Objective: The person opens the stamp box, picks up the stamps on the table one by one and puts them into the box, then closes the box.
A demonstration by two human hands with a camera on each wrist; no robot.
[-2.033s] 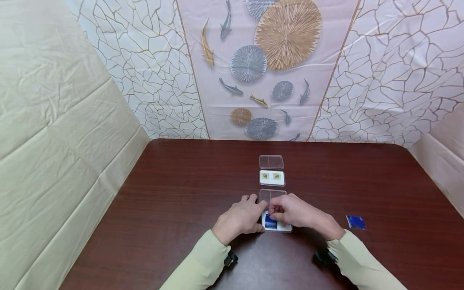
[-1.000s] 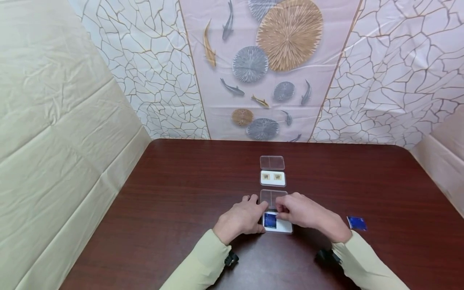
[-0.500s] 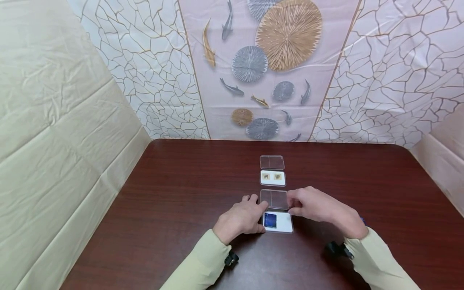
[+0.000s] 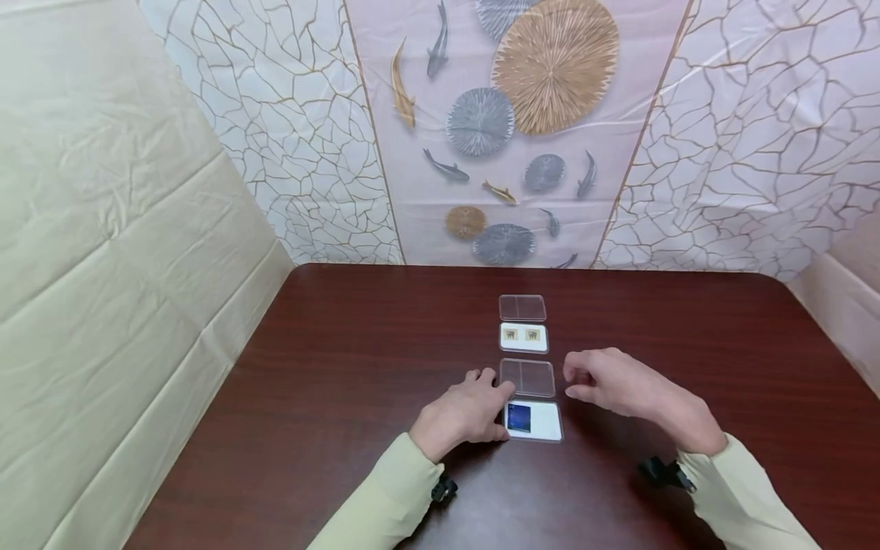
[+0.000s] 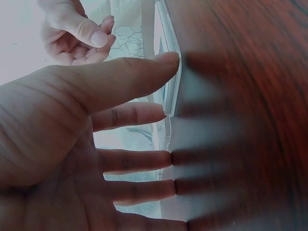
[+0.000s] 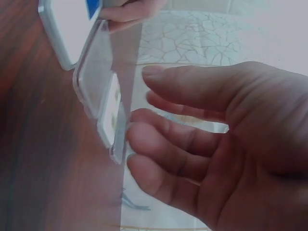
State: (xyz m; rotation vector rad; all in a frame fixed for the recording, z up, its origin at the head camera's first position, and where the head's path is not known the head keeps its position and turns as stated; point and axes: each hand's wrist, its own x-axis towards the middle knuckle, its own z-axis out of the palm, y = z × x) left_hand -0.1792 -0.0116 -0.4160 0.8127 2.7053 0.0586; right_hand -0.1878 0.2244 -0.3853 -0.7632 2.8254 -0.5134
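Observation:
A flat clear case with a white insert lies on the table, a small blue picture square, stamp-like, on its left half. My left hand rests at the case's left side. In the left wrist view its thumb touches the case edge, and the other fingers reach straight down to the tabletop. To the right of the clear lid, my right hand hovers apart from everything. Its fingers are loosely bent, with nothing between them and the thumb.
Behind the lid lies a second white-lined case holding two small tan picture squares. Another clear lid sits beyond it. The dark wooden table ends at a patterned cloth wall.
My right hand has drawn away from the blue square to the right, off the case and past the lid. Its forearm now covers a second blue piece. My left hand stays put.

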